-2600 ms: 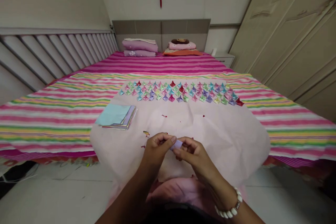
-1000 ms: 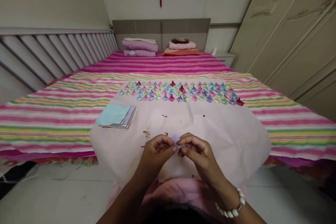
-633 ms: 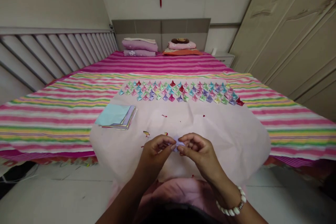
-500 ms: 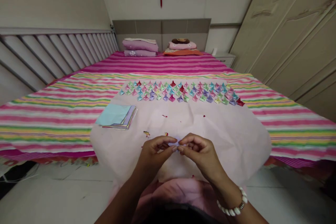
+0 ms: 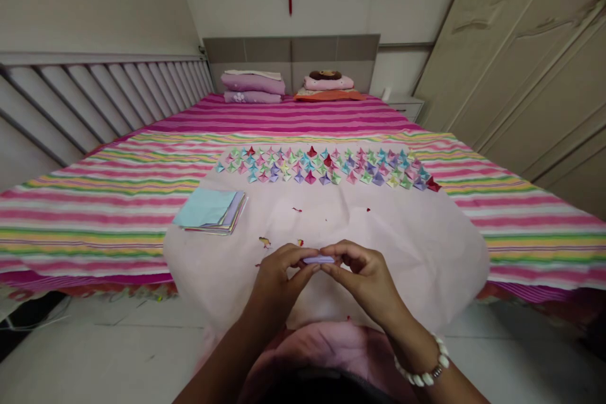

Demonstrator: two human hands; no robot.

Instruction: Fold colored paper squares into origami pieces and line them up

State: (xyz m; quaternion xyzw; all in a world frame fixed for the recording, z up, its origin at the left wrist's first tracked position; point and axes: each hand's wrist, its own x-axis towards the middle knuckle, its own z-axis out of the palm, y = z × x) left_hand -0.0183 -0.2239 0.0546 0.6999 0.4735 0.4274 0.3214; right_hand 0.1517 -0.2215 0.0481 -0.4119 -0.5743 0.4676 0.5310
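My left hand (image 5: 279, 274) and my right hand (image 5: 362, 274) meet in front of me, fingertips pinched on a small folded lilac paper piece (image 5: 318, 259) that lies nearly flat between them. They hover just above a pale pink sheet (image 5: 416, 240) spread on the near edge of the bed. A white bead bracelet (image 5: 423, 369) sits on my right wrist. A stack of pastel square papers (image 5: 209, 209), light blue on top, rests to the left of my hands. Rows of several small folded paper shapes (image 5: 322, 167) in many colours line the sheet's far edge.
The bed has a striped pink, green and yellow cover (image 5: 85, 202). Folded pillows (image 5: 253, 85) lie by the headboard. A slatted rail (image 5: 95, 98) runs along the left, wardrobe doors (image 5: 530, 69) stand on the right. Tiny paper scraps (image 5: 264, 241) dot the sheet. Tiled floor (image 5: 95, 353) lies below.
Both hands kept working the lilac piece; it turned from upright between the fingers to a flattened strip held level. The hands stayed in nearly the same place.
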